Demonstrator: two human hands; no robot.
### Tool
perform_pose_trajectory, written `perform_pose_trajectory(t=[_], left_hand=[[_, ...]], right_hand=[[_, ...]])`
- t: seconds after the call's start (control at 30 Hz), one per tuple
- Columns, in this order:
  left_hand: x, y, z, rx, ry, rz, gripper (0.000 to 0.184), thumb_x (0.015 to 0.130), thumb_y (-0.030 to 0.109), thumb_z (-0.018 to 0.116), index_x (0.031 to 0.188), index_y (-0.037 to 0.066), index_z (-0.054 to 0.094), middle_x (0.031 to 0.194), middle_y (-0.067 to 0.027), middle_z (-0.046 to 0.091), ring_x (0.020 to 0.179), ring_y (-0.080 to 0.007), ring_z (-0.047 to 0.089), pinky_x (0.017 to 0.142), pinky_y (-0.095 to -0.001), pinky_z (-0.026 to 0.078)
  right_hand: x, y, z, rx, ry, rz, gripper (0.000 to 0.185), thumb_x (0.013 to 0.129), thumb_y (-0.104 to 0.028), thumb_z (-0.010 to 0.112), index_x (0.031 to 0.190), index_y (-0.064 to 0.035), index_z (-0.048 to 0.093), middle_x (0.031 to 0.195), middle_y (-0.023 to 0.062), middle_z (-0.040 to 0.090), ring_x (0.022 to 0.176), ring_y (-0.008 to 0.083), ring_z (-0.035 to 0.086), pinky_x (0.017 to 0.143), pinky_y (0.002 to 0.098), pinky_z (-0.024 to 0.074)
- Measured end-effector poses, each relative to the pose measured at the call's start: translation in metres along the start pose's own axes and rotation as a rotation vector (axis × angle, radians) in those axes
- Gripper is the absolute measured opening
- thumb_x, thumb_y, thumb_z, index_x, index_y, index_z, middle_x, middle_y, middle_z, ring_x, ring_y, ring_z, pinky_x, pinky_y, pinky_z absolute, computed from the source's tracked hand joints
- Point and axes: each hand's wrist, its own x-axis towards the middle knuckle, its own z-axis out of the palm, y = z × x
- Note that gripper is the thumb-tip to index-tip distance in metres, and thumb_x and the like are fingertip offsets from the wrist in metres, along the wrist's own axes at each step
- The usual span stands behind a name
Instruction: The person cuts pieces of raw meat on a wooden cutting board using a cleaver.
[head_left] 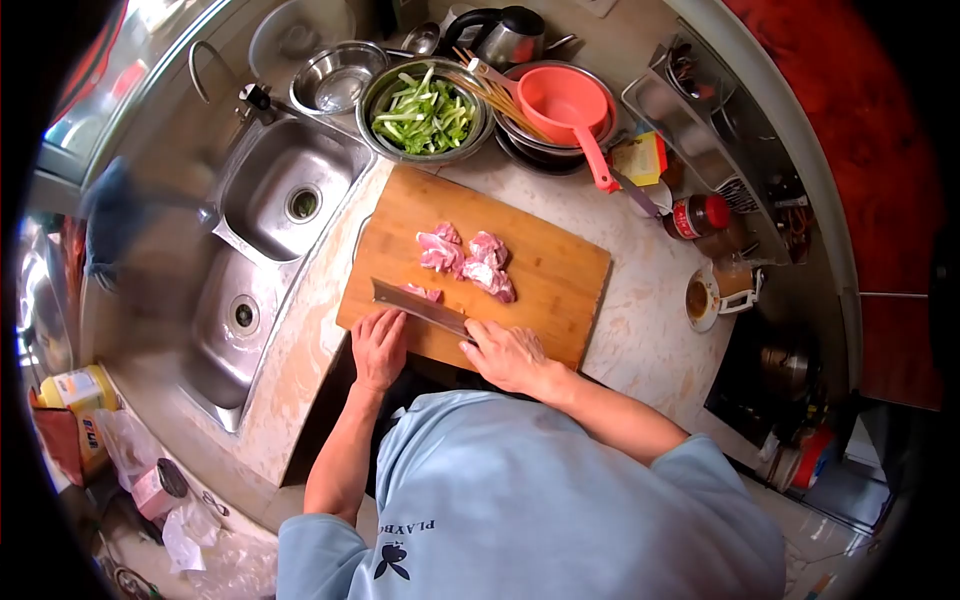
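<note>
A wooden cutting board (545, 265) lies on the counter with several chunks of raw pink meat (487, 250) at its middle. My right hand (508, 356) is closed round the handle end of a cleaver (425, 308), whose blade slants across the front part of the board. Just beyond the blade, and partly covered by it, lies a smaller piece of meat (424, 292). My left hand (380, 348) rests at the board's front left edge, fingers bent together close against the near side of the blade. Whatever is under those fingertips is hidden.
A double sink (262, 262) is on the left. Behind the board stand a metal bowl of cut green vegetables (425, 110), a red plastic strainer (563, 105) over stacked bowls, and a kettle (510, 40). A red-lidded jar (697, 216) and a cup (735, 290) are on the right.
</note>
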Motion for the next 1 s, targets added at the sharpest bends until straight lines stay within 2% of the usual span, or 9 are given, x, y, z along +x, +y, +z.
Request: perform_pose_trajectory(t=[0.13, 0.2, 0.23, 0.27, 0.5, 0.57, 0.67, 0.9, 1.0], left_hand=[[0.001, -0.005, 0.007, 0.022, 0.023, -0.017, 0.026, 0.069, 0.003, 0.07, 0.095, 0.004, 0.068, 0.106, -0.0102, 0.066, 0.105, -0.0302, 0.06, 0.094, -0.0437, 0.044], [0.004, -0.009, 0.013, 0.01, 0.016, 0.003, 0.025, 0.069, 0.003, 0.07, 0.095, 0.004, 0.068, 0.106, -0.0099, 0.066, 0.105, -0.0302, 0.06, 0.094, -0.0434, 0.044], [0.006, -0.011, 0.015, 0.004, 0.01, 0.035, 0.025, 0.07, 0.003, 0.07, 0.094, 0.004, 0.069, 0.105, -0.0096, 0.066, 0.105, -0.0303, 0.06, 0.094, -0.0431, 0.044], [0.007, -0.013, 0.016, -0.025, 0.007, 0.053, 0.029, 0.067, -0.001, 0.07, 0.096, 0.002, 0.069, 0.109, -0.0136, 0.065, 0.105, -0.0355, 0.059, 0.091, -0.0453, 0.046], [0.0, -0.013, 0.016, -0.077, 0.002, 0.037, 0.026, 0.065, -0.001, 0.069, 0.091, 0.002, 0.068, 0.104, -0.0142, 0.065, 0.102, -0.0354, 0.059, 0.085, -0.0463, 0.046], [0.0, -0.007, 0.017, -0.032, 0.075, -0.012, 0.022, 0.064, 0.003, 0.07, 0.085, 0.004, 0.066, 0.097, -0.0093, 0.064, 0.097, -0.0306, 0.061, 0.084, -0.0429, 0.046], [-0.009, -0.009, 0.023, -0.084, 0.106, -0.071, 0.024, 0.063, -0.003, 0.069, 0.086, 0.002, 0.067, 0.1, -0.0135, 0.065, 0.096, -0.0351, 0.06, 0.08, -0.0443, 0.045], [0.001, -0.007, 0.02, -0.075, 0.073, -0.058, 0.024, 0.063, -0.003, 0.069, 0.087, 0.003, 0.066, 0.1, -0.013, 0.066, 0.098, -0.0335, 0.062, 0.083, -0.0439, 0.045], [-0.002, -0.005, 0.021, -0.036, 0.089, -0.06, 0.023, 0.064, 0.003, 0.071, 0.086, 0.003, 0.065, 0.1, -0.0108, 0.065, 0.097, -0.0292, 0.062, 0.084, -0.043, 0.044]], right_hand=[[0.0, -0.006, 0.015, -0.047, -0.01, -0.095, 0.034, 0.098, -0.032, 0.054, 0.118, -0.0045, 0.054, 0.085, 0.0199, 0.064, 0.069, 0.04, 0.066, 0.06, 0.0519, 0.0526], [0.0, -0.007, 0.015, -0.068, -0.051, -0.088, 0.041, 0.098, -0.031, 0.054, 0.127, -0.0025, 0.053, 0.086, 0.0199, 0.064, 0.069, 0.04, 0.066, 0.059, 0.051, 0.0527], [0.001, -0.005, 0.015, -0.071, -0.055, -0.088, 0.041, 0.098, -0.031, 0.054, 0.127, -0.0025, 0.053, 0.086, 0.0199, 0.064, 0.069, 0.04, 0.066, 0.059, 0.051, 0.0527], [0.002, -0.002, 0.016, -0.09, -0.069, -0.074, 0.04, 0.098, -0.031, 0.054, 0.127, -0.0026, 0.053, 0.086, 0.0201, 0.064, 0.07, 0.04, 0.066, 0.059, 0.0508, 0.0527], [-0.011, -0.001, 0.001, -0.105, -0.187, -0.05, 0.04, 0.1, -0.032, 0.052, 0.128, -0.0032, 0.052, 0.086, 0.0213, 0.063, 0.07, 0.0402, 0.066, 0.059, 0.0508, 0.0526], [-0.009, 0.0, 0.008, -0.09, -0.182, -0.055, 0.04, 0.1, -0.032, 0.052, 0.128, -0.0033, 0.052, 0.086, 0.0214, 0.063, 0.069, 0.0402, 0.066, 0.059, 0.0507, 0.0526], [-0.003, -0.002, 0.016, -0.076, -0.18, -0.055, 0.04, 0.1, -0.032, 0.052, 0.128, -0.0038, 0.052, 0.086, 0.0213, 0.063, 0.069, 0.0402, 0.066, 0.059, 0.0508, 0.0526], [-0.017, 0.009, 0.013, -0.128, -0.223, 0.026, 0.043, 0.1, -0.032, 0.051, 0.134, -0.0052, 0.049, 0.086, 0.0208, 0.063, 0.07, 0.04, 0.066, 0.061, 0.0532, 0.0523], [-0.008, 0.004, 0.015, -0.148, -0.222, 0.006, 0.044, 0.1, -0.032, 0.051, 0.135, -0.006, 0.049, 0.086, 0.021, 0.063, 0.07, 0.0405, 0.066, 0.062, 0.0534, 0.0525]])
